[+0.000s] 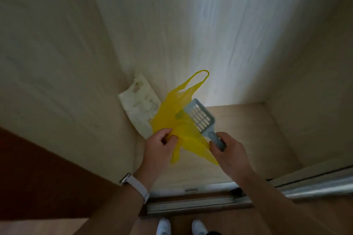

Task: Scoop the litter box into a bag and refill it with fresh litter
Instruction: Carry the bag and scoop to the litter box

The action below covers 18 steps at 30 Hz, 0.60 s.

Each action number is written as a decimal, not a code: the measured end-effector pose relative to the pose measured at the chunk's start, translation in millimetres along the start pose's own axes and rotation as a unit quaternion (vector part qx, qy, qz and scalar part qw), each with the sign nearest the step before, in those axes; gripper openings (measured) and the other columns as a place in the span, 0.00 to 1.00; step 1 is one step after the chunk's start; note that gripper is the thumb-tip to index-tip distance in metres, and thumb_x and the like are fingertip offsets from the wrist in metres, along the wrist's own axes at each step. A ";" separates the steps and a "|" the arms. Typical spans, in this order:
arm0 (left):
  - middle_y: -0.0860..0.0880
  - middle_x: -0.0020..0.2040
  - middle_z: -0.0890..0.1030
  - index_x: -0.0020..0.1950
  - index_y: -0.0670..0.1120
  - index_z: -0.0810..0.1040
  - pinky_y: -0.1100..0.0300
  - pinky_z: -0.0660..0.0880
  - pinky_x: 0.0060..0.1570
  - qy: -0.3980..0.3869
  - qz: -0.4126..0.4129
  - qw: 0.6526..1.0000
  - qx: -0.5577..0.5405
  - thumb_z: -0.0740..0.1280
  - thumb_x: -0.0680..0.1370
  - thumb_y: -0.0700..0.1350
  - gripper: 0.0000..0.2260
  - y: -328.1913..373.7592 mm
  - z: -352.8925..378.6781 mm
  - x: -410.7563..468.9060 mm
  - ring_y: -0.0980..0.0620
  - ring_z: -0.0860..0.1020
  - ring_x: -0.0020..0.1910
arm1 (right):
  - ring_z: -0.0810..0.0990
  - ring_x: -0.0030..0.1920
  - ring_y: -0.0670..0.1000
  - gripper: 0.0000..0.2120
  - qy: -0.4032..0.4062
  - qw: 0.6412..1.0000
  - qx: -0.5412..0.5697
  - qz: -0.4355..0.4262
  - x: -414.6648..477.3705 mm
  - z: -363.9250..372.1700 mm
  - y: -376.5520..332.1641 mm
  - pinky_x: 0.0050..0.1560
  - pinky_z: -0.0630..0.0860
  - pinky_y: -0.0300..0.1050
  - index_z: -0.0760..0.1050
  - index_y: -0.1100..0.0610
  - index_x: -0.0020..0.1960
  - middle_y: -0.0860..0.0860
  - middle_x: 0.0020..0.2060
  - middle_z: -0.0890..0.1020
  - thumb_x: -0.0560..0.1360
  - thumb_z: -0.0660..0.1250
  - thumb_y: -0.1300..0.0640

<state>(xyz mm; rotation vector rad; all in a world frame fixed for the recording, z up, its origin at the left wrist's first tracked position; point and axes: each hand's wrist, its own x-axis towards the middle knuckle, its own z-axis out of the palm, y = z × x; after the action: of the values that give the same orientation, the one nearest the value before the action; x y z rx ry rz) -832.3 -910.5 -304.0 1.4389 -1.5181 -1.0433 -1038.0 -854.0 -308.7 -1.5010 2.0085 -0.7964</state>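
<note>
The left hand (161,144) pinched the yellow bag (176,120), and the right hand (228,150) held the scoop (201,118) by its handle. Just past them, a white sack (140,104) leaned in the closet corner. No litter box showed. It would help to shake the bag open first.

Left hand (159,144): forearm extended forward, watch strap on wrist, fingers curled, pinching yellow bag (177,120). Right hand (227,150): just right of bag, forearm extended forward, fist closed around scoop (202,118) handle, knuckles up.
</note>
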 end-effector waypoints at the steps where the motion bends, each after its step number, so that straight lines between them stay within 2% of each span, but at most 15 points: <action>1: 0.34 0.35 0.74 0.45 0.41 0.81 0.60 0.66 0.29 0.018 -0.005 1.000 0.000 0.68 0.77 0.40 0.04 2.8 -4.4 -5.5 0.53 0.69 0.29 | 0.74 0.29 0.49 0.01 -0.011 1.000 0.000 -0.017 2.2 -1.0 -2.6 0.30 0.68 0.45 0.75 0.47 0.48 0.50 0.31 0.77 0.77 0.66 0.52; 4: 0.32 0.36 0.74 0.44 0.39 0.79 0.48 0.70 0.31 0.067 -0.020 0.998 0.000 0.67 0.75 0.47 0.11 7.0 -14.6 -25.3 0.41 0.70 0.30 | 0.72 0.28 0.47 0.02 -0.045 0.996 -0.009 -0.081 8.0 -4.8 -8.6 0.29 0.66 0.42 0.76 0.48 0.48 0.49 0.30 0.76 0.76 0.67 0.54; 5: 0.33 0.35 0.74 0.43 0.40 0.78 0.47 0.71 0.31 0.085 -0.023 0.996 0.006 0.66 0.74 0.48 0.11 7.2 -17.7 -32.2 0.40 0.70 0.30 | 0.71 0.27 0.46 0.02 -0.061 0.993 -0.015 -0.104 9.7 -6.2 -10.0 0.29 0.65 0.41 0.76 0.48 0.48 0.48 0.30 0.75 0.76 0.68 0.54; 8: 0.36 0.32 0.71 0.40 0.42 0.78 0.53 0.65 0.27 0.127 -0.027 0.990 0.056 0.67 0.76 0.41 0.06 10.1 -26.9 -57.0 0.52 0.67 0.28 | 0.72 0.27 0.46 0.03 -0.103 0.981 -0.021 -0.162 12.9 -8.6 -13.6 0.29 0.64 0.40 0.76 0.47 0.48 0.48 0.30 0.76 0.75 0.69 0.54; 10: 0.35 0.33 0.71 0.40 0.40 0.77 0.59 0.62 0.27 0.146 -0.020 0.986 0.076 0.67 0.76 0.40 0.06 14.3 -32.1 -76.7 0.53 0.65 0.28 | 0.72 0.28 0.47 0.03 -0.126 0.971 -0.011 -0.201 12.3 -7.9 -16.8 0.29 0.65 0.42 0.77 0.48 0.46 0.48 0.30 0.76 0.74 0.70 0.55; 12: 0.38 0.33 0.74 0.41 0.40 0.79 0.59 0.64 0.27 0.176 -0.009 0.981 0.087 0.67 0.75 0.44 0.08 16.1 -36.9 -98.3 0.50 0.67 0.27 | 0.72 0.29 0.47 0.04 -0.161 0.959 0.005 -0.233 9.1 -3.2 -20.8 0.30 0.66 0.43 0.77 0.48 0.44 0.48 0.29 0.75 0.74 0.70 0.57; 14: 0.45 0.35 0.77 0.40 0.45 0.80 0.58 0.67 0.29 0.218 -0.003 0.972 0.093 0.64 0.71 0.52 0.12 14.9 -43.5 -119.8 0.50 0.73 0.30 | 0.71 0.28 0.46 0.06 -0.197 0.943 0.019 -0.266 3.5 6.0 -25.7 0.30 0.66 0.43 0.76 0.47 0.42 0.46 0.28 0.73 0.73 0.70 0.58; 18: 0.50 0.34 0.77 0.38 0.52 0.79 0.62 0.67 0.30 0.302 -0.014 0.948 0.099 0.63 0.68 0.53 0.08 6.1 -63.3 -163.7 0.59 0.72 0.30 | 0.71 0.28 0.47 0.08 -0.266 0.909 0.016 -0.322 -14.9 29.8 -45.9 0.30 0.65 0.42 0.73 0.48 0.38 0.48 0.28 0.72 0.73 0.70 0.58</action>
<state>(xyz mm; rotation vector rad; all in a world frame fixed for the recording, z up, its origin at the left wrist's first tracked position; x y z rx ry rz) -766.9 -749.9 -276.1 1.7194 -1.1696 -0.4001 -982.7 -854.2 -296.2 -2.1165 1.0967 -0.5537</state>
